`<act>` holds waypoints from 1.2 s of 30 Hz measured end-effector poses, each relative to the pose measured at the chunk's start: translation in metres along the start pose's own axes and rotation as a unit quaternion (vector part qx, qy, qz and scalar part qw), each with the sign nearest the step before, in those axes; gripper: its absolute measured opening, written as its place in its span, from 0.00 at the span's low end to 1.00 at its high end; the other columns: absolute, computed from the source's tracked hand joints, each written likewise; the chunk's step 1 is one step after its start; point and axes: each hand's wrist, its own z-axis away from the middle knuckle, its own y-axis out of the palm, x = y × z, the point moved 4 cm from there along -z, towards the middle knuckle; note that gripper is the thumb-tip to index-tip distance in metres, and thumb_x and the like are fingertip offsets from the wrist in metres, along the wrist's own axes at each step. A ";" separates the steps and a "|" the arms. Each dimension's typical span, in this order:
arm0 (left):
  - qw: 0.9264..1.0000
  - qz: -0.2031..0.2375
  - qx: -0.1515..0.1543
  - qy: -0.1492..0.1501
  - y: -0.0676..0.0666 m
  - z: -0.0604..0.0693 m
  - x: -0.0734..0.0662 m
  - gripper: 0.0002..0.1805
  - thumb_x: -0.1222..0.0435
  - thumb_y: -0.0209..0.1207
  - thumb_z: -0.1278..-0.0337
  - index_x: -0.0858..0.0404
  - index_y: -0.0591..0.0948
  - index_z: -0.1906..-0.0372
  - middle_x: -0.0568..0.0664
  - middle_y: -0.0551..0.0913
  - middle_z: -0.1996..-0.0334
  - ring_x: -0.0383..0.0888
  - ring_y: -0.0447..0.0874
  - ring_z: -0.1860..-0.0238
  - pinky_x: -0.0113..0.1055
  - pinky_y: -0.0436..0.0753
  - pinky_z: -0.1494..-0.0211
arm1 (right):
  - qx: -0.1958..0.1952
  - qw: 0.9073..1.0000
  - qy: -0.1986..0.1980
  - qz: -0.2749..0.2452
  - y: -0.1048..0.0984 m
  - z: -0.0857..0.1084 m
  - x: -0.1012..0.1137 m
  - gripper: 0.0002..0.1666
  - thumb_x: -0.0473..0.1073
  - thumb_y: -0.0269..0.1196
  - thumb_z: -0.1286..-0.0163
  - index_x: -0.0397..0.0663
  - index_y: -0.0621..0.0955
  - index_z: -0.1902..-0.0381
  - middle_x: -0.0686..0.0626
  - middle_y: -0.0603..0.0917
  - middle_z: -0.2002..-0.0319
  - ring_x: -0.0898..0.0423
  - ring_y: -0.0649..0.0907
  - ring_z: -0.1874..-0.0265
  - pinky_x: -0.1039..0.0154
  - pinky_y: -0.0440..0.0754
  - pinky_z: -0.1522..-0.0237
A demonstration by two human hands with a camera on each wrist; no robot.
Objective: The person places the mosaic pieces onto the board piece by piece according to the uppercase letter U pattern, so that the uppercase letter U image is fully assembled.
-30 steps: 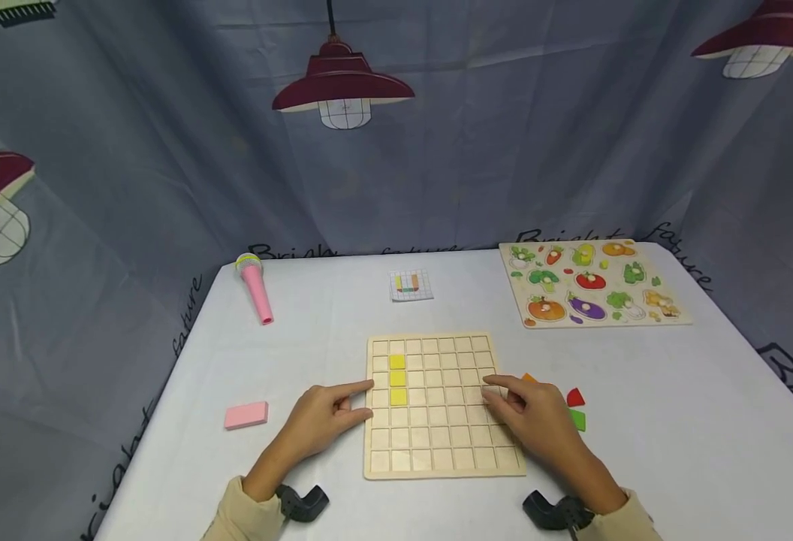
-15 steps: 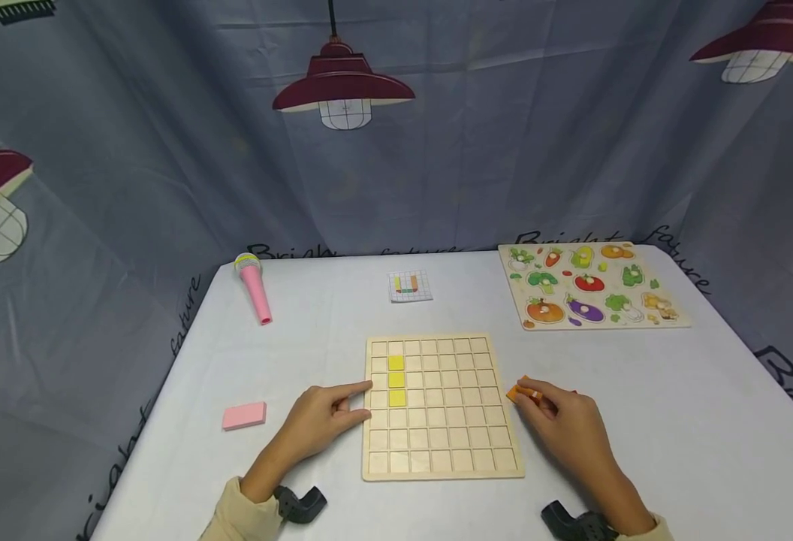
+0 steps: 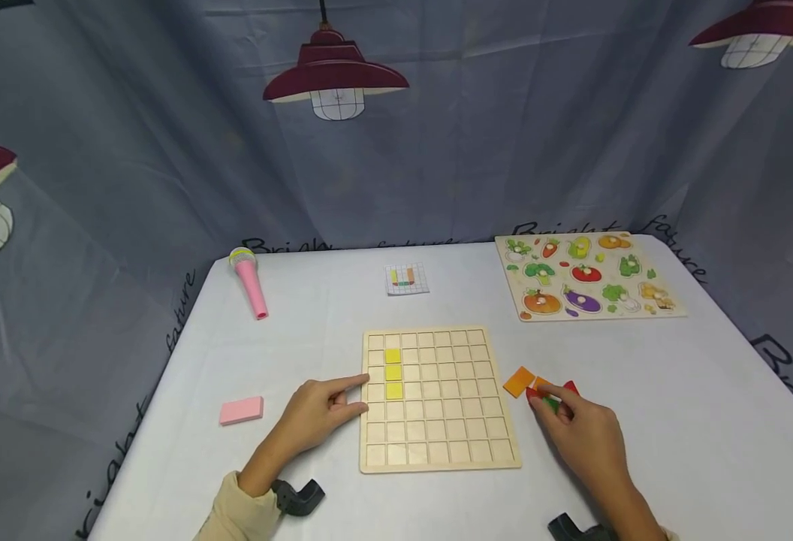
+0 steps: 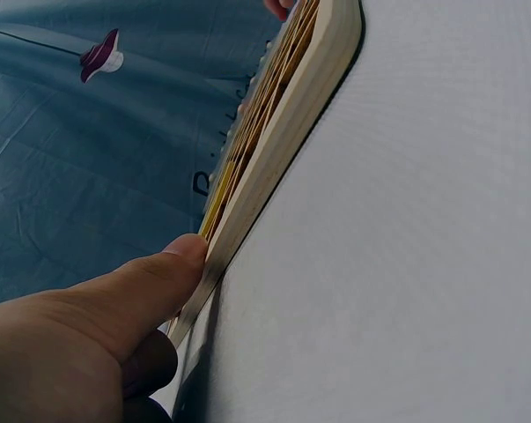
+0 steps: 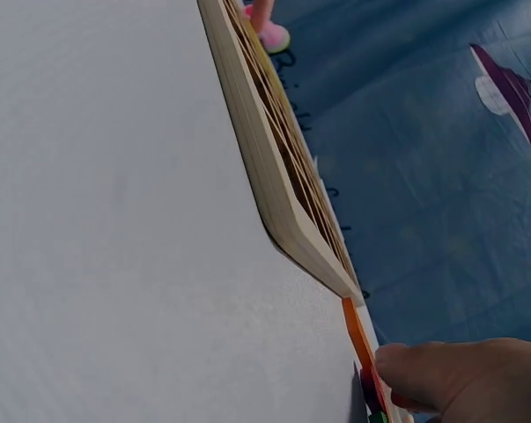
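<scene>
A square wooden grid board (image 3: pixel 440 471) lies on the white table, with yellow tiles (image 3: pixel 393 373) in a column of its cells. The thumb and index finger of my left hand (image 3: pixel 312 415), spread apart, touch the board's left edge. Right of the board, my right hand (image 3: pixel 584 436) pinches a small red piece (image 3: pixel 531 392) between thumb and fingertips, low over the table. Orange tiles (image 3: pixel 519 382) lie beside those fingertips. A green piece (image 3: pixel 551 404) and another red piece (image 3: pixel 571 386) are partly hidden by the hand.
A small pattern card (image 3: pixel 406 279) lies behind the board. At the back right is a vegetable puzzle board (image 3: pixel 586 278). On the left are a pink toy microphone (image 3: pixel 251 284) and a pink block (image 3: pixel 241 411). A grey curtain (image 3: pixel 396 165) hangs behind the table.
My right hand has moved from the board's right edge to the loose pieces, touched the orange tiles, and now pinches a red piece. My left hand keeps its place on the board.
</scene>
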 end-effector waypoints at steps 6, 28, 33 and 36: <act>1.000 0.002 -0.003 0.004 -0.002 0.001 0.000 0.25 0.52 0.72 0.41 0.48 0.85 0.39 0.31 0.68 0.86 0.29 0.63 0.83 0.28 0.63 0.75 | 0.019 1.000 0.008 0.018 0.004 0.003 0.003 0.18 0.45 0.79 0.43 0.46 0.91 0.56 0.60 0.61 0.89 0.60 0.61 0.86 0.64 0.55 0.82; 1.000 0.013 -0.004 0.013 0.001 0.000 0.001 0.24 0.52 0.72 0.41 0.49 0.86 0.39 0.32 0.68 0.86 0.29 0.62 0.83 0.28 0.63 0.76 | 0.020 0.998 -0.024 0.048 0.007 0.008 0.008 0.19 0.45 0.79 0.45 0.46 0.90 0.56 0.61 0.61 0.88 0.59 0.61 0.86 0.64 0.56 0.82; 1.000 0.012 -0.005 0.010 0.001 0.000 0.001 0.24 0.51 0.71 0.41 0.49 0.85 0.39 0.32 0.68 0.86 0.29 0.62 0.83 0.28 0.63 0.76 | 0.022 0.998 -0.034 0.057 0.008 0.008 0.009 0.18 0.44 0.79 0.45 0.44 0.91 0.57 0.60 0.61 0.89 0.60 0.61 0.87 0.64 0.55 0.83; 1.000 0.014 -0.007 0.011 0.000 0.000 0.001 0.24 0.52 0.72 0.41 0.49 0.86 0.39 0.32 0.68 0.86 0.29 0.62 0.83 0.28 0.63 0.76 | 0.025 0.997 -0.042 0.058 0.009 0.007 0.011 0.18 0.43 0.79 0.44 0.45 0.90 0.55 0.60 0.61 0.89 0.60 0.61 0.87 0.64 0.56 0.84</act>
